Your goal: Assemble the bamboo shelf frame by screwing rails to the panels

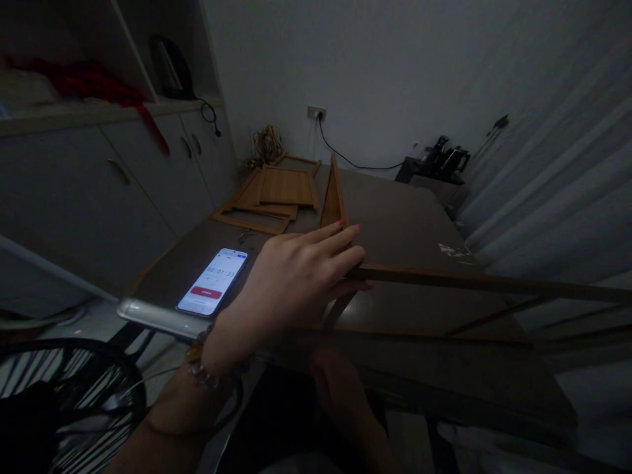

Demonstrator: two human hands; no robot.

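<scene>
My left hand (296,270) is closed on the corner of a brown wooden frame (444,278), its thumb below the bar and its fingers above. The frame's long bars stretch away to the right over the table. Just beyond my fingertips a narrow wooden panel (334,197) stands upright; whether it joins the frame is hidden by the hand. Lower down, close to the frame's near bar, my right hand (338,382) is in deep shadow, and its fingers cannot be made out. Left of my left hand lies a lit phone (211,283) with a timer.
Flat wooden panels (286,187) and frames are stacked at the table's back left, with small dark pieces (244,236) before them. White scraps (454,250) lie at the right. A kettle set (444,161) stands at the back right. A black chair (74,401) is at the lower left.
</scene>
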